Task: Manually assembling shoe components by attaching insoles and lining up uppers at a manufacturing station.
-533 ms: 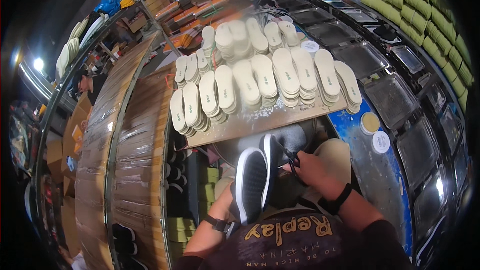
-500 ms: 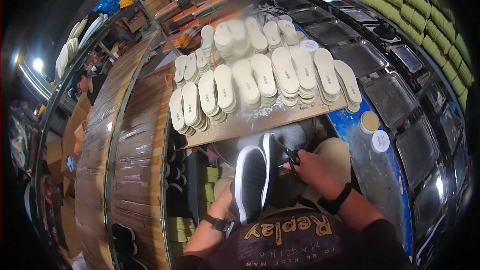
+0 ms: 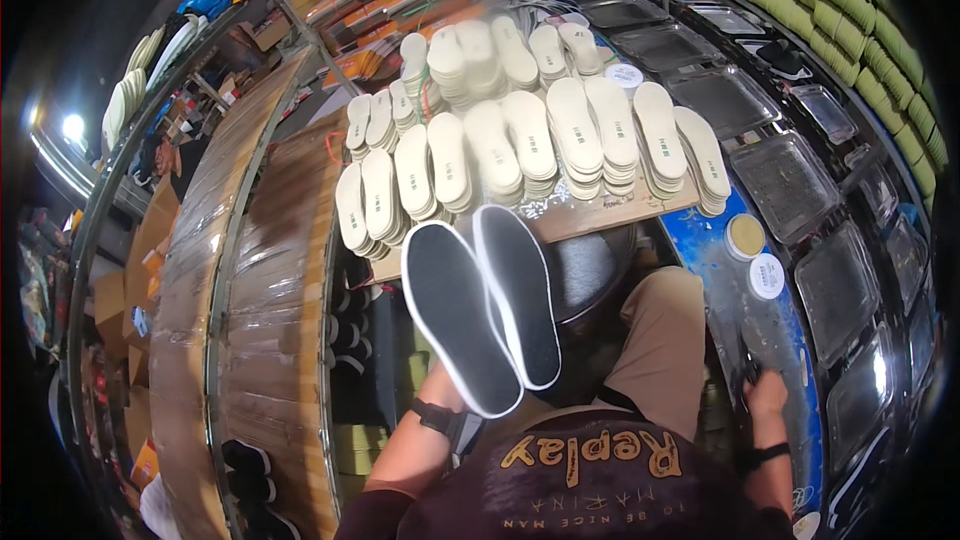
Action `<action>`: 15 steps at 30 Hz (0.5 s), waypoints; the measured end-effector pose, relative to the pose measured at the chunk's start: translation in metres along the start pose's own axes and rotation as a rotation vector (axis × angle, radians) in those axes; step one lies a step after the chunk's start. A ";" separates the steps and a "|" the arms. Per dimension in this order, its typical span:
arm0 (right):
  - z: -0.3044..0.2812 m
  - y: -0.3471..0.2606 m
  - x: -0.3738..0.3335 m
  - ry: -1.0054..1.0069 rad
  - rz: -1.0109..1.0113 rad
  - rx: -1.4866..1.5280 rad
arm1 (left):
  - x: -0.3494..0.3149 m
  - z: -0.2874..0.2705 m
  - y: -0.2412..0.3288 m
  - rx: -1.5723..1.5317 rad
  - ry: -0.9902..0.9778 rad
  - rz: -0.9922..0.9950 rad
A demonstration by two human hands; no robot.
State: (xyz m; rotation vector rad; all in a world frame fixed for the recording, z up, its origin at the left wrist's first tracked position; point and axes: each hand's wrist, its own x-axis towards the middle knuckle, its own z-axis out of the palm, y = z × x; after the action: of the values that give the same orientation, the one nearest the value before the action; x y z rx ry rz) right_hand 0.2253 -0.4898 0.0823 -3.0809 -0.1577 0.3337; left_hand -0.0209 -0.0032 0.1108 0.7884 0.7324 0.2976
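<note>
My left hand (image 3: 446, 388) is closed on a pair of shoes, its fingers mostly hidden behind them. The left shoe (image 3: 455, 315) and the right shoe (image 3: 520, 300) lie side by side, dark soles with white rims turned up toward me, slightly blurred. Out to the right, over the blue bench (image 3: 715, 240), my right hand (image 3: 766, 393) is closed around dark-handled scissors (image 3: 750, 368), which show only in part. Beyond the shoes, stacks of cream insoles (image 3: 575, 130) stand in rows on a board (image 3: 580, 223).
Two round tins (image 3: 744, 236) sit on the blue bench. Metal trays (image 3: 785, 185) line a rack at the right. Wrapped brown boards (image 3: 270, 330) run along the left, with dark shoes (image 3: 248, 470) low beside them. A dark round seat (image 3: 590, 275) is under the board.
My right hand has gone from beside the shoes out to the blue bench, carrying the scissors. The shoes have turned so both soles face me.
</note>
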 end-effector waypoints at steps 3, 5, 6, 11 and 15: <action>0.025 0.073 -0.026 -0.049 0.074 -0.004 | 0.039 0.046 -0.002 -0.102 -0.030 -0.054; 0.026 0.088 -0.027 -0.100 0.113 -0.005 | 0.055 0.042 -0.016 0.949 0.126 0.250; 0.019 0.089 -0.025 -0.182 0.138 -0.101 | 0.066 0.041 -0.022 1.047 0.112 0.392; -0.017 0.040 0.001 -0.139 0.169 -0.007 | 0.092 0.082 -0.028 1.445 0.087 0.688; -0.024 -0.015 0.058 0.044 -0.202 0.198 | 0.083 0.116 0.006 1.719 -0.180 0.463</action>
State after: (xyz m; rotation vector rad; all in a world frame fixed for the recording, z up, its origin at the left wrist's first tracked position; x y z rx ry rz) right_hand 0.2857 -0.4694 0.0937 -2.8425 -0.4051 0.2553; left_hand 0.1194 -0.0194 0.1306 2.5902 0.4933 -0.0826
